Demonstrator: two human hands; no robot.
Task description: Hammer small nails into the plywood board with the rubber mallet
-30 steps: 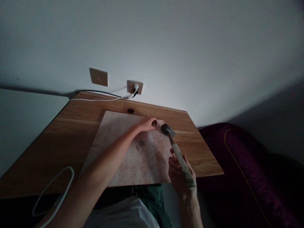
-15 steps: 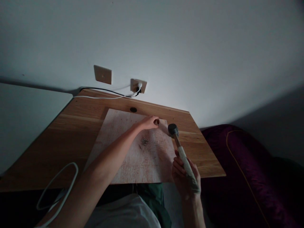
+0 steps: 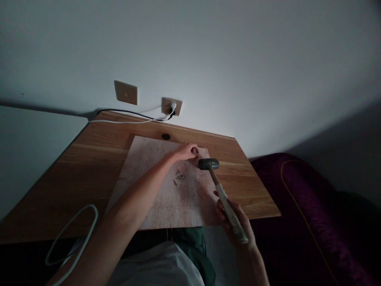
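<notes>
My right hand (image 3: 233, 218) is wrapped round the pale, worn handle of a mallet (image 3: 208, 164) with a black, rubber-looking head. The head is above the right part of a whitish wooden board (image 3: 157, 202), close to my left hand (image 3: 189, 151). That hand is closed in a pinch near the board's far right corner; anything between its fingertips is too small to make out. Nearer to me, a small heap of thin metal nails (image 3: 179, 174) lies on the board. Several dark dots run along the board's far edge.
The board lies on a wooden desk (image 3: 80, 163) against the wall. Behind it, white and black cables (image 3: 127, 121) run to a wall socket (image 3: 172, 106). A white cable loop (image 3: 95, 214) hangs by my left forearm. A purple velvety piece of furniture (image 3: 297, 206) stands at the right.
The mallet head has swung left and slightly down, closer to my left hand, and now shows side-on. My left hand keeps its pinch in nearly the same spot.
</notes>
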